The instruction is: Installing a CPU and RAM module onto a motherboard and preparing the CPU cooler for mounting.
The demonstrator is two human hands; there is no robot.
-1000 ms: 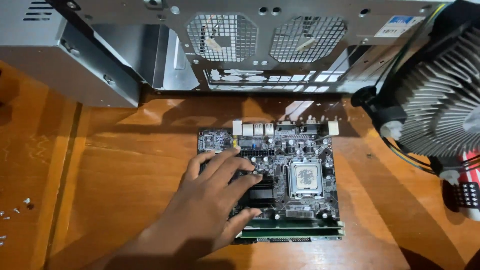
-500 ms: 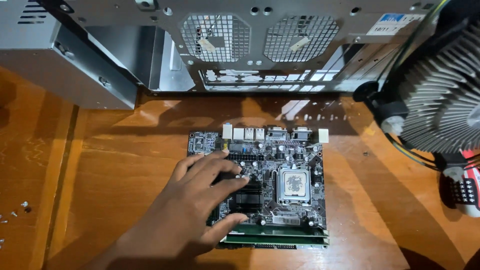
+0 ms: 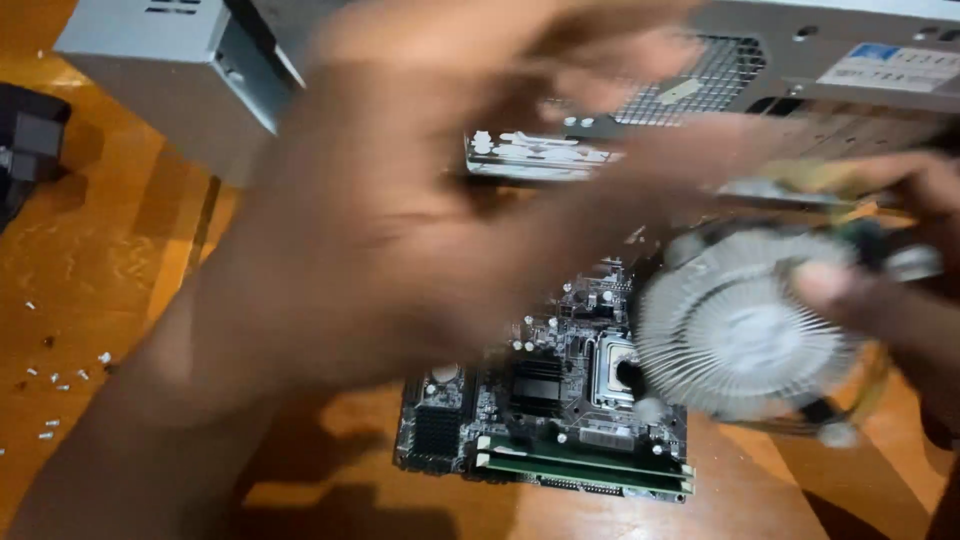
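- The round finned cooler [image 3: 745,335] hangs just over the right edge of the motherboard [image 3: 545,410], partly covering the square processor socket [image 3: 612,368] there; it is tilted a little, fins facing the camera.
- The right hand [image 3: 880,300] holds the cooler by its rim from the right side, a thumb or finger laid on the fin face; the frame is blurred, so the exact grip is hard to tell.
- The left hand [image 3: 420,210] is raised above the motherboard and close to the camera, fingers spread, holding nothing that can be seen; it is heavily blurred.
- I judge the cooler fairly heavy for its size and stiff, its thin metal fins easy to bend and sharp at the edges; the outer frame or corner legs look the safest places to hold it, not the fin face or its cable.
- The motherboard lies flat on the wooden worktop [image 3: 120,260], with long memory sticks [image 3: 585,465] along its near edge.
- Behind the motherboard stands an open grey computer case [image 3: 800,60] with a mesh vent.
- Left of the motherboard, small loose screws [image 3: 60,375] lie scattered on the worktop.
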